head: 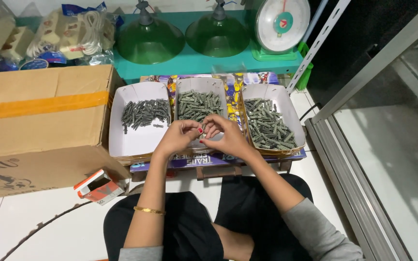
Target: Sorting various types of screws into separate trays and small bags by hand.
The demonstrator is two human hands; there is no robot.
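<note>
Left hand (182, 133) and right hand (221, 133) meet over the middle tray (185, 87), fingertips pinched on a small grey plug (203, 128).

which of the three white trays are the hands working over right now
The middle tray: both the left hand and right hand meet above its near end; the left tray and right tray flank it.

Bright, even light from overhead; shadows soft, w/ a dim patch under the trays (204, 87). Mild glare on the white floor (35, 217) and glass panel (393, 145). Focus sharp at centre, slight wide-angle bend at edges.
</note>
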